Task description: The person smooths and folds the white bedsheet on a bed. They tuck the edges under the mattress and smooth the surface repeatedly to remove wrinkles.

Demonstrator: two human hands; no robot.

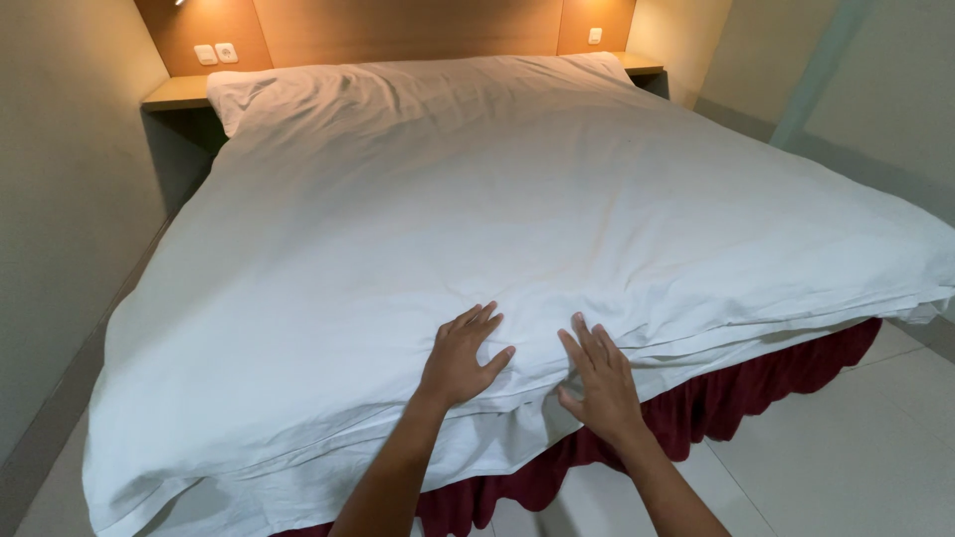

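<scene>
Left hand: the left hand (460,354) lies palm down on the white duvet (517,199), near the foot edge of the bed; its fingers (484,318) are spread and flat, pinching nothing.
Right hand: the right hand (600,383) rests palm down just beside the left, slightly nearer the foot edge; its fingers (589,338) are extended and lightly fanned, the thumb tucked toward the fold of cloth below, gripping nothing.
Relation of hands: the two hands lie close together but apart, a narrow strip of duvet showing between them.
Duvet: white, covering nearly the whole bed, with soft creases running out from the hands; its layered hem overhangs the foot edge and droops lowest at the near left corner.
Pillow: a white pillow (239,94) lies at the head end, its left corner showing beyond the duvet.
Bed skirt: a dark red pleated skirt (756,383) hangs below the duvet hem along the foot of the bed.
Headboard: a wooden panel (408,28) stands behind the pillow, warmly lit, with white wall sockets (216,54) at its left and a white switch (595,36) at its right.
Side shelves: a narrow wooden shelf (177,93) flanks the head end on the left, another (642,66) on the right.
Floor: pale glossy tiles (846,457) lie to the right of the bed.
Walls: plain beige walls (60,199) close in on both sides.
</scene>
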